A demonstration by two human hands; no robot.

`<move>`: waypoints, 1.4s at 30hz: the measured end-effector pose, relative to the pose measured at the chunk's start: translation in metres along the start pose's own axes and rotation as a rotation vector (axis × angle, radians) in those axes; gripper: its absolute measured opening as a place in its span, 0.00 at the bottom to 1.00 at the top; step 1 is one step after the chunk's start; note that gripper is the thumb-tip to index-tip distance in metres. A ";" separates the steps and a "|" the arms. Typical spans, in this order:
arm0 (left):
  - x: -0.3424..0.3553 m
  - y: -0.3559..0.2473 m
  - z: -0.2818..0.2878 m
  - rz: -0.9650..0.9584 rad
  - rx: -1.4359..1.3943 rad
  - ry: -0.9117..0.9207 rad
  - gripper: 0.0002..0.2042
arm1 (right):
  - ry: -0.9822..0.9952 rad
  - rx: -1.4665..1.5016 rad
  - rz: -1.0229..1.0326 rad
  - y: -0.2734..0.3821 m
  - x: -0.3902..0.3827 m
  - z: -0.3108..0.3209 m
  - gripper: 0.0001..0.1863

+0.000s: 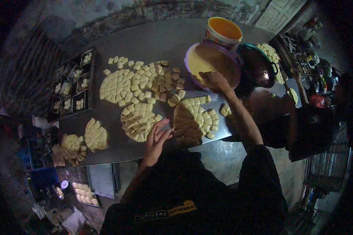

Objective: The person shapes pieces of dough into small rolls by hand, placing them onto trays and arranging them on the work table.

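My left hand [157, 137] hovers at the table's near side beside a disc of cut dough pieces [137, 117], its fingers loosely bent and apart, holding nothing visible. My right hand [211, 80] reaches over a purple bowl [235, 72] with pale yellow contents, fingers bunched down into it; what they hold, if anything, is unclear. A larger segmented dough mass [186, 121] lies between my arms. More cut rounds [115, 86] and loose dough cubes [121, 62] cover the middle of the metal table [153, 43], and smaller clumps [95, 135] lie at the left.
An orange bucket [223, 31] and dark pot [259, 66] stand behind and beside the bowl. A rack of filled moulds [72, 86] sits left. A co-worker in dark clothing [310, 129] stands right. A tray of dough balls [84, 194] is below left, off the table's edge.
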State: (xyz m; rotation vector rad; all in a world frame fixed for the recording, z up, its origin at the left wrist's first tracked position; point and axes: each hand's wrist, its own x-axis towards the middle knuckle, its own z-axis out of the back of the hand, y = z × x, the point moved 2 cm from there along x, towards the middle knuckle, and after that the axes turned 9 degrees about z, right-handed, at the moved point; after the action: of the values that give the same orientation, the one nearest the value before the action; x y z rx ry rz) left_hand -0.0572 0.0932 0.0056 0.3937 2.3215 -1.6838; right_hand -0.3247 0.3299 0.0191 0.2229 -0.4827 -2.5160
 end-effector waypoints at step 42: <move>-0.105 -0.053 0.255 -0.178 0.089 -0.171 0.11 | -0.205 0.520 0.252 0.421 -0.073 -0.115 0.16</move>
State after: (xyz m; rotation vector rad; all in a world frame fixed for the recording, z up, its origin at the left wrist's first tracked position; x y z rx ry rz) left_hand 0.0319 -0.1736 0.0123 0.0559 2.2192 -1.8272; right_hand -0.0249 0.0098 0.0793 0.0889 -1.1706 -2.1362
